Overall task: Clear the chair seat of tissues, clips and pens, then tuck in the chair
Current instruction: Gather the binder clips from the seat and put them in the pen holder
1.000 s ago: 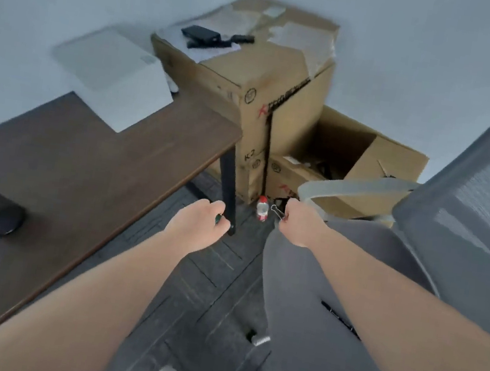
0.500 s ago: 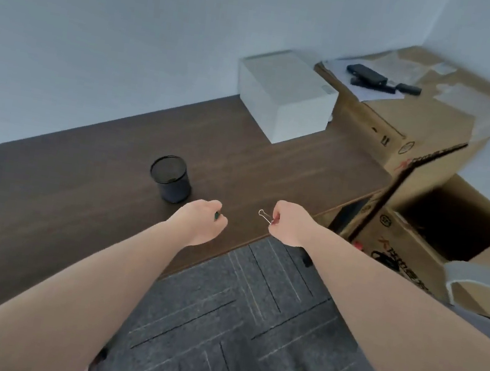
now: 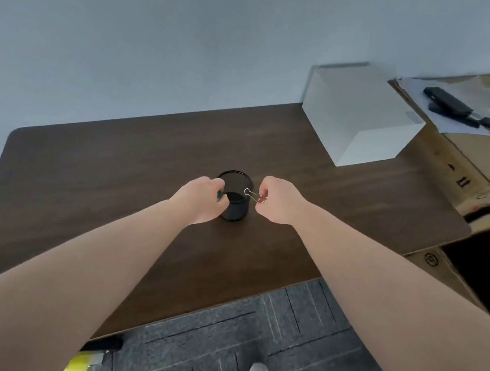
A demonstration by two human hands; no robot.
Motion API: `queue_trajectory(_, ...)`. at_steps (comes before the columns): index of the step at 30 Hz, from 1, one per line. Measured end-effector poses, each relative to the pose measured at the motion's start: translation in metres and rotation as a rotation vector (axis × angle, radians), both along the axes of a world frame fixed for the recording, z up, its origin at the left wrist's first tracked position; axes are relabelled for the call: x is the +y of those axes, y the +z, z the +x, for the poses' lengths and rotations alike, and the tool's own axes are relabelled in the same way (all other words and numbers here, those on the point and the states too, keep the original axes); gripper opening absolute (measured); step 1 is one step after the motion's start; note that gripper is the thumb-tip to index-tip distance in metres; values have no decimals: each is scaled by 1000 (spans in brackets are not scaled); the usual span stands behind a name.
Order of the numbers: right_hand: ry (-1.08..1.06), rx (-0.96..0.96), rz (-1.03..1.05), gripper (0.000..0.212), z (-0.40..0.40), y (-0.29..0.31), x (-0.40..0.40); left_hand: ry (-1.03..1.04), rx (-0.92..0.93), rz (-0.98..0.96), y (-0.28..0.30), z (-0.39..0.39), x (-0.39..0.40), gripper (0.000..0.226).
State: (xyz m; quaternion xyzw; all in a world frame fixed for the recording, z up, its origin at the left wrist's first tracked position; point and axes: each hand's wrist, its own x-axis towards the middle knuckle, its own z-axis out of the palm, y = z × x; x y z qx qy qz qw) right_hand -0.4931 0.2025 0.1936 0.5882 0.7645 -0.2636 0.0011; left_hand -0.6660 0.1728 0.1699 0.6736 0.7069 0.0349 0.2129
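**Inspector:** The right hand [image 3: 276,201] is pinching a binder clip [image 3: 251,195] by its wire, the clip hanging at the rim of the black mesh cup [image 3: 234,196] on the desk [image 3: 112,172].

**Second:** Risk?

**Inspector:** It is sitting off-centre — on release, I judge, it is likely bouncing off the rim. The left hand [image 3: 203,199] is closing on something small and green, beside the cup — identity unclear.
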Motion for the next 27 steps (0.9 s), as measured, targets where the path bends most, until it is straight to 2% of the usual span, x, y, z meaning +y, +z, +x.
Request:
queue_trajectory(6, 93, 1, -40, 25, -12, -11, 41, 46, -17, -18, -8, 13, 29, 25)
queue_trajectory(9, 123, -2, -59, 27, -16, -14, 60, 85, -18, -27, -13, 21, 45, 19)
queue_trajectory(17, 164, -17, -88, 26, -25, -28, 90, 254, -57, -26, -27, 34, 73, 18)
queue_trajectory(27, 193, -32, -94, 27, -21, -33, 99, 231, -39, -55, -40, 40, 75, 33)
